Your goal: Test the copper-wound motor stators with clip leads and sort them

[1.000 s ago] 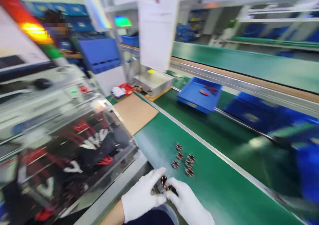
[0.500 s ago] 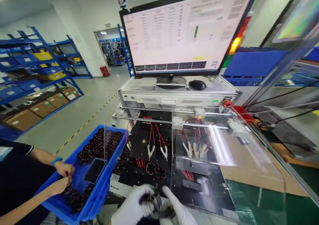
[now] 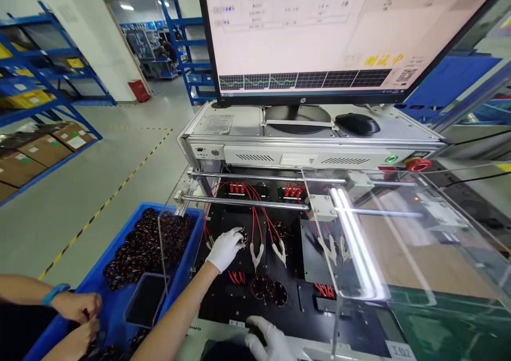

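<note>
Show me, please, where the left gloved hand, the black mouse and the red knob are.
Left gloved hand (image 3: 225,248): head view, back of the glove.
Black mouse (image 3: 357,123): head view, its top.
Red knob (image 3: 418,164): head view, its face.

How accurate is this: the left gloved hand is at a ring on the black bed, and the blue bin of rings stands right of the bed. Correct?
Not quite: the head view shows the blue bin standing left of the black bed, not right. The left gloved hand is at a ring on the bed, as you say.
</note>
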`<state>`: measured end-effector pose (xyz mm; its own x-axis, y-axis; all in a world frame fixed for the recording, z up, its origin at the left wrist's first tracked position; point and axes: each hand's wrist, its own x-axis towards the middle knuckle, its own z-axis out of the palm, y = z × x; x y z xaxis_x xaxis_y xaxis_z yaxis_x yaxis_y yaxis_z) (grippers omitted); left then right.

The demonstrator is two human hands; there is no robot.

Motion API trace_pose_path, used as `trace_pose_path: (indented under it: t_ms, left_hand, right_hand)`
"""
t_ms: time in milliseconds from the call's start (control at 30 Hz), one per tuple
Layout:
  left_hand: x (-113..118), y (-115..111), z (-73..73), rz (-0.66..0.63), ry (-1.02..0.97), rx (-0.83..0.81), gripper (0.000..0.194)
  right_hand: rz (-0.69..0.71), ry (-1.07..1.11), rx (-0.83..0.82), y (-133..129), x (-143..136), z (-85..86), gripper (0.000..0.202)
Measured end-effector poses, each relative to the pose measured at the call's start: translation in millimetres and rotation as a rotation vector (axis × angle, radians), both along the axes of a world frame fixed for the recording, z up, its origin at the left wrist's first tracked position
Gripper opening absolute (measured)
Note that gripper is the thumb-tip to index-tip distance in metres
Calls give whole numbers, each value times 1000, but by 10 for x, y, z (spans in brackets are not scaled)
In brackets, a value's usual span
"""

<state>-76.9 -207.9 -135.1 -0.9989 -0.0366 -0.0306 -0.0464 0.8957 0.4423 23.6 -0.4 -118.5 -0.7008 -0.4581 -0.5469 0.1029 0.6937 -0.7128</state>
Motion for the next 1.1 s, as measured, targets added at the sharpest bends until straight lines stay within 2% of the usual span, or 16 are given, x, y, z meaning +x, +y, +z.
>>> trace_pose_path:
  t_ms: [100, 267, 433, 500, 567, 667, 733, 767, 833, 900, 1000, 1100]
  left_hand:
    - [-25, -37, -53, -100, 10, -53, 15]
    - [3, -68, -213, -144, 79, -93, 21]
    - [253, -161, -514, -136, 512, -181, 23]
    - [395, -216, -602, -98, 553, -172, 28]
    - [526, -268, -637, 57, 503, -118, 32]
    - [614, -342, -602, 525, 315, 80, 41]
    - [577, -402, -564, 786, 93, 317, 61]
    - [537, -436, -552, 848, -11, 435, 66]
    - [444, -506, -552, 859, -140, 611, 57]
    - [372, -557, -568, 833, -135, 682, 38]
    - [346, -559, -556, 843, -59, 772, 25]
    - [379, -479, -468, 843, 14, 923, 28]
  right_hand:
    - [-15, 43, 14, -141, -186, -79, 44]
    - [-153, 381, 253, -523, -698, -179, 44]
    - [-148, 571, 470, -720, -1145, -250, 35]
    - [-152, 563, 500, -707, -1254, -215, 29]
    - [-183, 509, 497, -669, -1341, -133, 23]
    - [-342, 390, 343, -647, -1452, 9, 26]
    - [-503, 303, 93, -692, -1515, 53, 39]
    - [-579, 265, -52, -732, -1539, 47, 44]
    - [-690, 221, -321, -826, -1568, -14, 45]
    - [-755, 210, -485, -905, -1567, -110, 43]
    - [-787, 226, -551, -940, -1530, -216, 40]
    - [-789, 246, -539, -904, -1495, -233, 41]
